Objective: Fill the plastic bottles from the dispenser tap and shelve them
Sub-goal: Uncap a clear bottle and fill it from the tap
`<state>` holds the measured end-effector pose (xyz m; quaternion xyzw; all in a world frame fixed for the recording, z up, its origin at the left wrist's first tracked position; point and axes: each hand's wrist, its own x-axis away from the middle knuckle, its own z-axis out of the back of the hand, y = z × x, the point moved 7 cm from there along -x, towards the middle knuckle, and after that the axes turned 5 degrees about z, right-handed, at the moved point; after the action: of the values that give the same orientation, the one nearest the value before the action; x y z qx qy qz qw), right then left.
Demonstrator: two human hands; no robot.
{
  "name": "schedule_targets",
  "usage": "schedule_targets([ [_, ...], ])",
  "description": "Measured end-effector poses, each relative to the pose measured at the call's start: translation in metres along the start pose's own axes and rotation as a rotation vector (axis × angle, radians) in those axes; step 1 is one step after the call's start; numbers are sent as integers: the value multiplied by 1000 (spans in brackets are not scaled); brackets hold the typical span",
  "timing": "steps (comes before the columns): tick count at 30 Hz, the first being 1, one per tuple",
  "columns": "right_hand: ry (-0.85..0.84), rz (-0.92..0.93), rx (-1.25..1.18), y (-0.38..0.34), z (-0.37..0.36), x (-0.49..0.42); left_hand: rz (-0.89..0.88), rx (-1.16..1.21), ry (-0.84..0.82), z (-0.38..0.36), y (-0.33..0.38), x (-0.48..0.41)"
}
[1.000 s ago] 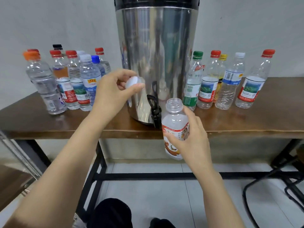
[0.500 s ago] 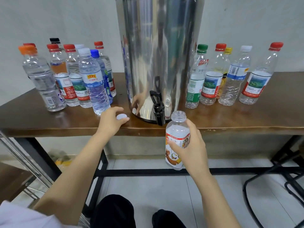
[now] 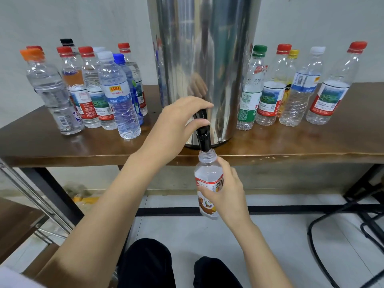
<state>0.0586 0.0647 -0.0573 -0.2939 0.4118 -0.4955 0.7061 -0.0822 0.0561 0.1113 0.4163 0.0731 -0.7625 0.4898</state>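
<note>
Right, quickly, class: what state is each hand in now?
Left hand: closed on the tap lever.
Right hand: closed on the uncapped bottle.

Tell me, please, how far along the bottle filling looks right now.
Done, apparently: the capped bottles left of the dispenser look full. In hand: the right hand holds an uncapped bottle with its mouth under the tap, whose lever the left hand grips; I cannot tell if water flows. Left: the five bottles on the right look empty, and no shelving shows.
</note>
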Motion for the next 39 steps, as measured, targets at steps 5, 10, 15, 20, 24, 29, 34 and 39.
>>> schedule_targets([
  [5,0,24,-34,-9,-1,-3,0,-67,58,3,4,2],
  [10,16,35,-18,-12,0,-3,-77,-233,294,13,12,13],
  [15,50,58,-15,-16,1,-3,-166,-253,482,8,15,45],
  [20,44,79,12,-18,-2,-2,-23,-157,448,-4,12,63],
  [24,60,92,11,-18,-2,-2,210,-67,344,-1,2,64],
  [29,60,103,4,-18,-2,-3,348,95,251,2,-7,62],
  [34,72,101,-22,-18,-2,-5,271,93,154,3,-20,54],
  [39,80,108,-29,-18,-3,-4,214,-51,265,-7,-16,63],
])
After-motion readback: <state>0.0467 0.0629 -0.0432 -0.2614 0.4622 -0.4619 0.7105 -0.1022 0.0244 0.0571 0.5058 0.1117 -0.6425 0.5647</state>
